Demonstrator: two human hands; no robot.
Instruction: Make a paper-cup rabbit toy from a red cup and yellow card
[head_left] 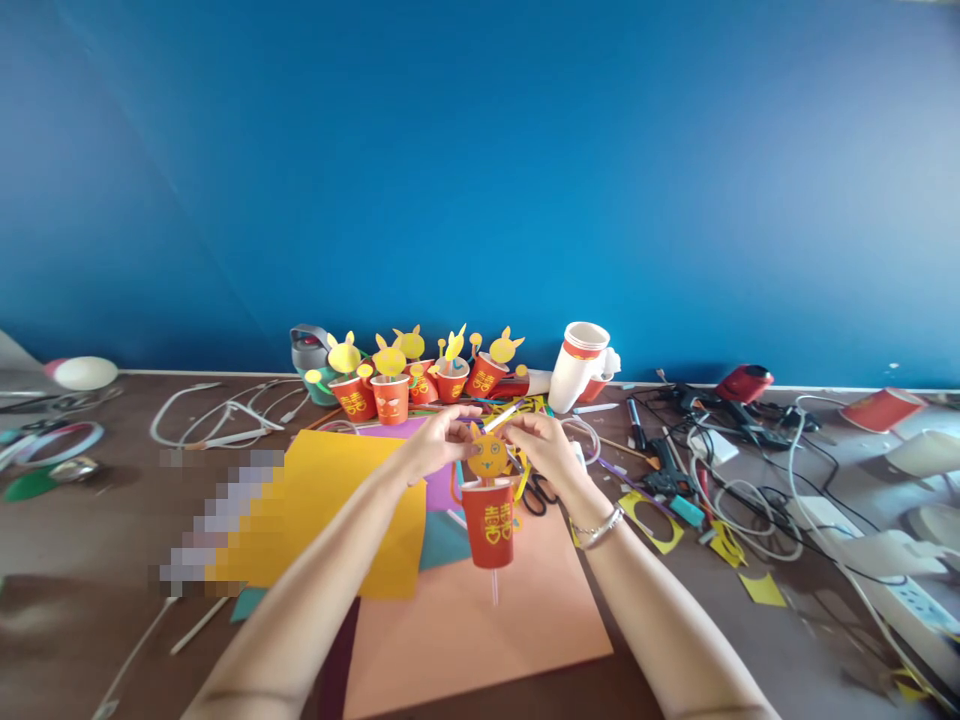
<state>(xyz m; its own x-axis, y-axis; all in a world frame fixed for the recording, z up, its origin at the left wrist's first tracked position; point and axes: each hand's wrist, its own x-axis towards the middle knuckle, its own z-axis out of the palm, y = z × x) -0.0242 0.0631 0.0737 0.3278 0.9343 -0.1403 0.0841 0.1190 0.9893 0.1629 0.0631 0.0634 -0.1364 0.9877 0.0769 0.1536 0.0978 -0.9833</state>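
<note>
A round yellow paper animal face (pixel 487 456) with drawn eyes and mouth stands at the mouth of a red paper cup (pixel 487 530) with gold characters. A clear straw (pixel 495 588) sticks out below the cup, which is held up over the orange-pink paper (pixel 480 640). My left hand (pixel 442 445) pinches the face's left side near an ear. On the other side, my right hand (pixel 541 448) has its fingertips closed at the face's right edge. Black-handled scissors (pixel 538 495) lie behind, under my right wrist.
Several finished red cups with yellow paper faces (pixel 389 370) line the blue wall. White stacked cups (pixel 577 365) stand right of them. Yellow sheets (pixel 330 500) lie left. Glue guns (pixel 667 465), tangled cables (pixel 757 520) and a power strip (pixel 911 600) crowd the right.
</note>
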